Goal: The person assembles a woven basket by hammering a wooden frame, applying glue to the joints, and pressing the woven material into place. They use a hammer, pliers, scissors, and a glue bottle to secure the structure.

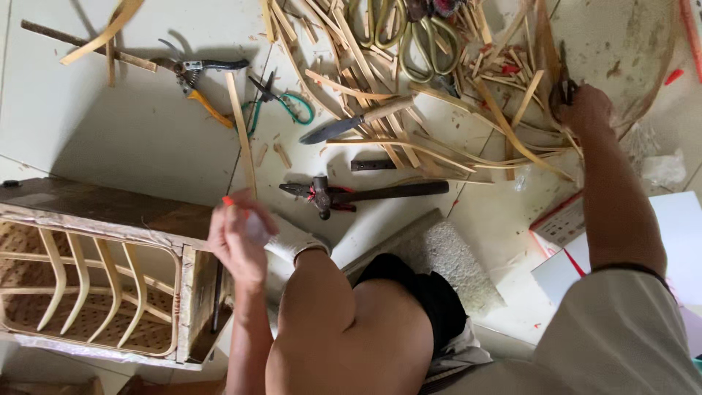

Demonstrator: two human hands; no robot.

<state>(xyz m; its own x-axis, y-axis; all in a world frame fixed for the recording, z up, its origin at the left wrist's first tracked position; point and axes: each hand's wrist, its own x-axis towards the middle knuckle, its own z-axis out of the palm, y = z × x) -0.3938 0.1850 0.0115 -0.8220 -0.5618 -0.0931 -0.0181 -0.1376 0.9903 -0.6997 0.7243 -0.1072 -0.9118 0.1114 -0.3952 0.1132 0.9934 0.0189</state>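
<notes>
Left hand: the left hand (pixel 238 238) is raised over the corner of a wooden cane-work frame (pixel 102 271), fingers curled round a thin strip (pixel 243 143) with a small orange-tipped object; grip blurred, so how tight cannot be told
Right hand: the right hand (pixel 581 110) reaches far out into a heap of cane strips (pixel 409 110) on the floor (pixel 124 132), closed on a dark tool (pixel 563 88)
Nearby tools: a hammer (pixel 358 194) lies just ahead of the knee; a knife (pixel 355 121) rests among the strips; pruning shears (pixel 197 77) and green-handled pliers (pixel 281 102) sit further left
Beyond: large scissors (pixel 409 36) at the top edge; a white box (pixel 621 241) under the right forearm
</notes>
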